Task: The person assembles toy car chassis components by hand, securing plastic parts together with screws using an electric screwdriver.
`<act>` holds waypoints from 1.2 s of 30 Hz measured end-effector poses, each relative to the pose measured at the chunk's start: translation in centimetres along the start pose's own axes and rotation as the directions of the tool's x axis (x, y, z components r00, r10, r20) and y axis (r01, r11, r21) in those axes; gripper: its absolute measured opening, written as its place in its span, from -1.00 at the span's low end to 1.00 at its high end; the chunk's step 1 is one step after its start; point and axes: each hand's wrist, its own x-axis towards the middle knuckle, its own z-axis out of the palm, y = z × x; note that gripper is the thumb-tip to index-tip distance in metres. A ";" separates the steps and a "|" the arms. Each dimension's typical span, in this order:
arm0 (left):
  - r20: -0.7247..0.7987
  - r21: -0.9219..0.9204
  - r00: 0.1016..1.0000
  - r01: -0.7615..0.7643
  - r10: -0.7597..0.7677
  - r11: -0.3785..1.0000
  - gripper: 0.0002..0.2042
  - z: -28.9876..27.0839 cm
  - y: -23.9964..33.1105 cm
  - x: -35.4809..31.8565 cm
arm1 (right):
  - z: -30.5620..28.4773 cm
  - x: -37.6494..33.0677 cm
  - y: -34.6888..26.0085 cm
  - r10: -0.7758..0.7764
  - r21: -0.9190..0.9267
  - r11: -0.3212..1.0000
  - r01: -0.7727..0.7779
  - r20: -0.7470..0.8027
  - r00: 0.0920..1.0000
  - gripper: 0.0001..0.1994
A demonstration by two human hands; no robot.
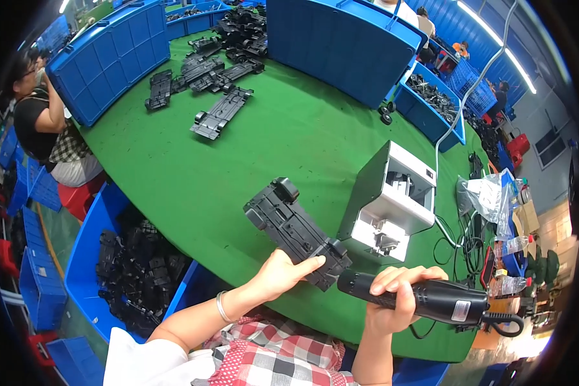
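My left hand (281, 274) grips the near end of a black plastic toy car chassis (292, 224), thumb on top. The chassis is held slantwise over the green table, its far end pointing up and left. In my right hand (397, 297) is a black electric screwdriver (446, 300), fingers wrapped round its body. Its front end points left, close to the near right end of the chassis; I cannot tell whether they touch. A cord loops from its back end. Just beyond the screwdriver stands a silver and black screw feeder (392, 204).
Several black chassis (222, 113) lie at the far side of the green table (296, 138), before a tall blue crate (334, 48). Another blue bin (83, 270) holds black parts at lower left. Cables (473, 241) run along the right. A person (42, 122) sits at far left.
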 end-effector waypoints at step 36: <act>-0.245 0.869 0.763 0.447 0.598 -0.214 -0.38 -18.7 16.2 20.4 | -16.5 -4.7 -23.4 0.204 -0.485 -0.190 -0.854 -0.870 0.449 -0.71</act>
